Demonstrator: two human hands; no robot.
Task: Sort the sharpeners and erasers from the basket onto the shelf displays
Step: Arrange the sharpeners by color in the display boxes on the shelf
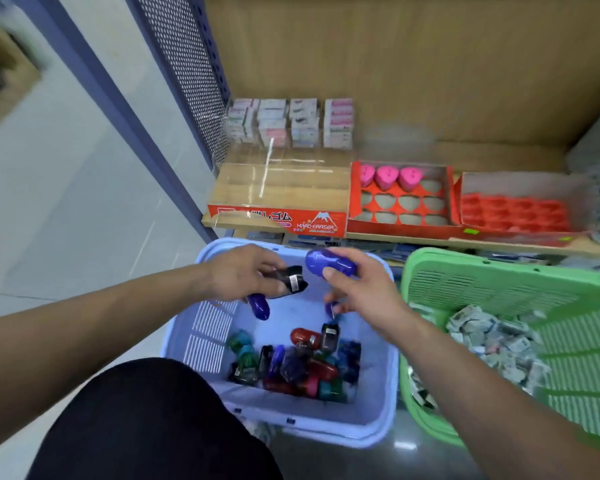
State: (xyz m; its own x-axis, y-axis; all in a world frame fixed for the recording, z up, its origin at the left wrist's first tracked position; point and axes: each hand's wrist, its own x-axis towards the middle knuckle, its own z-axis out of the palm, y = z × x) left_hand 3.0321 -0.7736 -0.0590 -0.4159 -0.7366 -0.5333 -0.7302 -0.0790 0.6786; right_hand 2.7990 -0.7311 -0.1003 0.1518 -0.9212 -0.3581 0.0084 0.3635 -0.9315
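Held over the far end of the blue basket (205,344), close but apart: left hand (239,271) gripping a black sharpener (291,280), right hand (361,292) pinching a purple sharpener (329,263), long axis crosswise. Beyond the basket, rightward, the red tray (513,211), probably nearer the right hand

1 wide-angle view, from a camera worn on the person's head. It faces forward and steeply down. The shelf (482,157) fills the upper half, the blue basket (378,427) lies right below the lens, the green basket (499,282) runs off the right edge, and the floor (66,202) takes the left. Both forearms enter from the bottom corners, and the left hand (243,271) and right hand (357,289) meet near the centre. The view is near: a label shows on the black sharpener (291,280) held in the left hand, though its print cannot be read. The right hand holds a blue sharpener (329,263). Straight lines bow toward the edges.
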